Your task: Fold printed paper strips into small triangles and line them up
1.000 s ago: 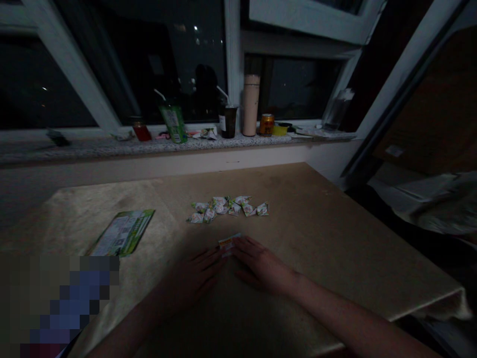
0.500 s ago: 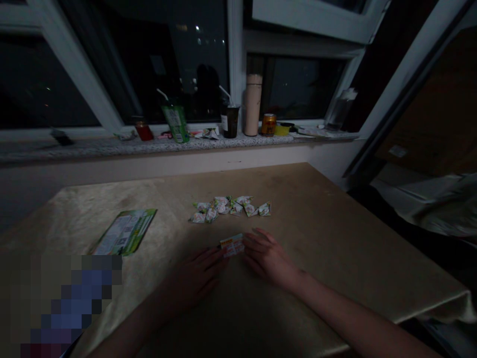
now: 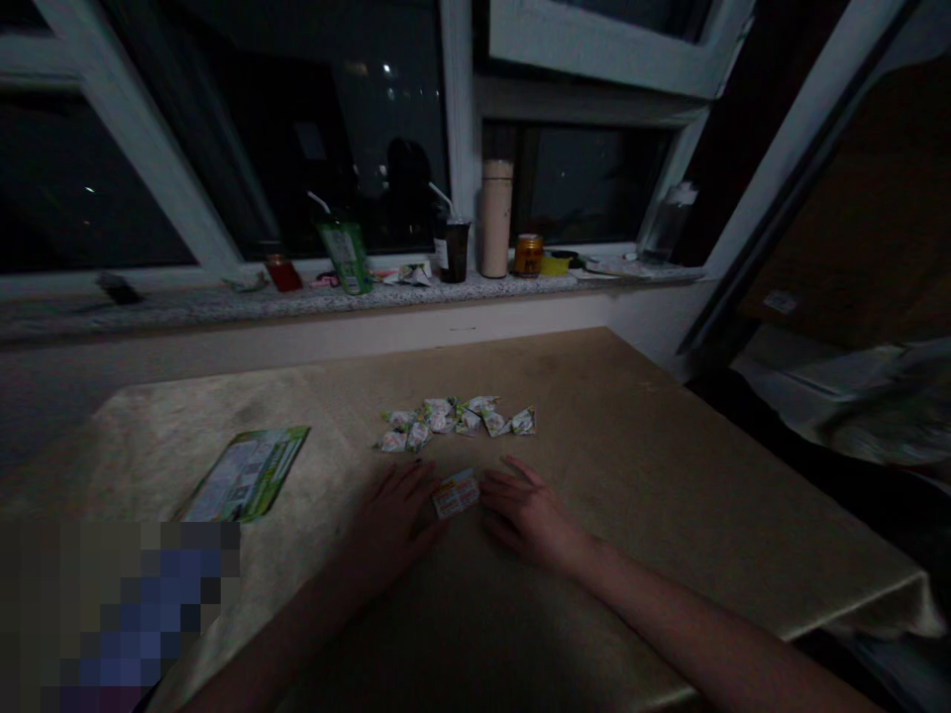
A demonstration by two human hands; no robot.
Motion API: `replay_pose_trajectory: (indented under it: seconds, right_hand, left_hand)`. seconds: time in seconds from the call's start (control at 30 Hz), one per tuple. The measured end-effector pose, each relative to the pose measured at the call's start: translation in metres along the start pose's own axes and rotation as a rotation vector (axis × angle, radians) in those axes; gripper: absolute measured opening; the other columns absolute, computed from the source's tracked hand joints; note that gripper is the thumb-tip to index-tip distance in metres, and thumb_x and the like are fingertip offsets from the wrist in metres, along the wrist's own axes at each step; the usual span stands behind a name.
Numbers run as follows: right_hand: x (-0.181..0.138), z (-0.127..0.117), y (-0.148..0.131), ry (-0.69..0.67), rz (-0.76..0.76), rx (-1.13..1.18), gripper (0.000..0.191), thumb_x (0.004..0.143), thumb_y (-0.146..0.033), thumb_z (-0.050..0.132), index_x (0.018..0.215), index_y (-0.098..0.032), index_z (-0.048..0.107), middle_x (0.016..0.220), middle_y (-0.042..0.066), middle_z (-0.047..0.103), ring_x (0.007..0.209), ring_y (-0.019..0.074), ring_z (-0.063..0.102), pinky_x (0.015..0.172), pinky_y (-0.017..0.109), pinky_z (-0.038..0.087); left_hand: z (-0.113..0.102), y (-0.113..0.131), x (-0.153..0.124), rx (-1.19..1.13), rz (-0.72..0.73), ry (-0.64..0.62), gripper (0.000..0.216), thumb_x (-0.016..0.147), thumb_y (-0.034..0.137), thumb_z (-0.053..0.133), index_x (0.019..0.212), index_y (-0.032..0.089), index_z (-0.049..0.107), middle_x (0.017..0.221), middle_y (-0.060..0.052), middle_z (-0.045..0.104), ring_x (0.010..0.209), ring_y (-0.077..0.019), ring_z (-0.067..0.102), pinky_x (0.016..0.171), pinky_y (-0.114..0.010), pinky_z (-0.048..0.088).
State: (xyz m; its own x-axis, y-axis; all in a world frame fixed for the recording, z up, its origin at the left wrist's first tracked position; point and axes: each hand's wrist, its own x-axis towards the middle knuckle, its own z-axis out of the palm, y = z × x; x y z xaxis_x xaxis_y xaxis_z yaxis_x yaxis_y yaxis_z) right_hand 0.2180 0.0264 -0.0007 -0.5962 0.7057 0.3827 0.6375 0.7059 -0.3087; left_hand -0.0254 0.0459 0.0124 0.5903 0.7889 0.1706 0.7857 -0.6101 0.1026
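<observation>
Quick update from my feed: the little packet (image 3: 456, 493) sits on the table (image 3: 669, 475) right between both hands, tilted now where half a second ago it lay flatter. Left hand (image 3: 393, 520) has slid up beside it, fingers flat and touching its edge; right hand (image 3: 524, 510) rests loose on the other side, not gripping. Looks like it's being nudged round. The sweets (image 3: 453, 421) lie just beyond the fingertips, untouched.
</observation>
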Motion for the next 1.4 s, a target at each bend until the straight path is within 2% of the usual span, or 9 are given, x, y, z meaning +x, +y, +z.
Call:
replay_pose_trajectory:
  seconds: [0.13,0.27,0.37,0.47,0.6,0.73,0.97,1.13,1.4]
  right_hand:
    - [-0.001,0.002,0.000,0.014,0.003,0.014,0.025,0.091,-0.024,0.050,0.114,-0.020,0.059,0.117,0.006,0.065,0.119,0.0177,0.052,0.114,0.044,0.018]
    - [0.002,0.004,0.002,0.035,-0.003,-0.004,0.026,0.091,-0.026,0.050,0.114,-0.021,0.060,0.121,0.007,0.063,0.119,0.0201,0.052,0.112,0.046,0.022]
    - [0.009,0.005,0.006,0.061,-0.014,-0.056,0.035,0.091,-0.026,0.050,0.125,-0.018,0.053,0.132,0.010,0.055,0.123,0.0228,0.048,0.110,0.046,0.027]
    - [0.018,0.007,0.008,0.067,-0.090,-0.131,0.043,0.090,-0.024,0.050,0.133,-0.016,0.045,0.138,0.010,0.049,0.127,0.0243,0.042,0.109,0.046,0.027]
    - [0.030,0.014,0.009,0.099,-0.231,-0.210,0.033,0.092,-0.019,0.048,0.125,-0.019,0.052,0.125,0.008,0.060,0.118,0.0222,0.048,0.108,0.045,0.027]
    - [0.035,0.018,0.011,0.174,-0.266,-0.251,0.026,0.092,-0.018,0.050,0.118,-0.019,0.056,0.108,0.008,0.066,0.103,0.0206,0.054,0.102,0.042,0.034]
    - [0.027,0.017,0.013,0.238,-0.308,-0.307,0.014,0.092,-0.018,0.051,0.102,-0.019,0.060,0.093,0.006,0.066,0.092,0.0184,0.053,0.095,0.039,0.037]
    - [0.026,0.014,0.014,0.208,-0.370,-0.353,0.011,0.093,-0.016,0.049,0.095,-0.019,0.060,0.090,0.004,0.065,0.091,0.0175,0.053,0.100,0.040,0.033]
    - [0.028,0.011,0.021,0.111,-0.384,-0.367,0.011,0.093,-0.018,0.051,0.087,-0.017,0.060,0.081,0.003,0.066,0.085,0.0158,0.056,0.099,0.037,0.037]
  left_hand:
    - [0.011,-0.001,-0.001,-0.155,-0.071,0.076,0.038,0.086,0.037,0.055,0.120,0.019,0.057,0.130,-0.010,0.056,0.120,-0.0265,0.049,0.105,-0.045,0.034]
    - [0.020,-0.004,-0.003,-0.258,-0.074,0.145,0.039,0.086,0.033,0.056,0.122,0.018,0.053,0.126,-0.010,0.057,0.119,-0.0268,0.049,0.105,-0.048,0.032]
    - [0.020,-0.003,-0.004,-0.318,-0.073,0.181,0.036,0.086,0.029,0.053,0.120,0.020,0.052,0.121,-0.009,0.059,0.113,-0.0267,0.053,0.100,-0.045,0.038]
    - [0.018,-0.001,-0.006,-0.343,-0.044,0.186,0.033,0.085,0.026,0.053,0.118,0.021,0.052,0.117,-0.008,0.060,0.108,-0.0263,0.056,0.095,-0.043,0.043]
    - [0.013,0.003,-0.009,-0.330,0.034,0.172,0.031,0.085,0.022,0.052,0.116,0.022,0.052,0.116,-0.007,0.060,0.107,-0.0257,0.056,0.096,-0.041,0.042]
    - [0.008,0.007,-0.010,-0.286,0.056,0.172,0.033,0.083,0.019,0.052,0.116,0.022,0.052,0.116,-0.006,0.060,0.109,-0.0249,0.054,0.098,-0.040,0.041]
    - [0.003,0.011,-0.009,-0.192,0.047,0.147,0.032,0.090,0.025,0.048,0.121,0.020,0.053,0.115,-0.007,0.062,0.107,-0.0246,0.055,0.096,-0.042,0.042]
    - [0.006,0.010,-0.012,-0.061,0.136,0.103,0.029,0.092,0.027,0.047,0.119,0.023,0.057,0.119,-0.005,0.062,0.112,-0.0249,0.053,0.103,-0.046,0.034]
    - [0.004,0.003,-0.018,0.074,0.353,0.035,0.052,0.092,0.033,0.047,0.142,0.022,0.036,0.147,-0.006,0.038,0.134,-0.0256,0.034,0.113,-0.049,0.015]
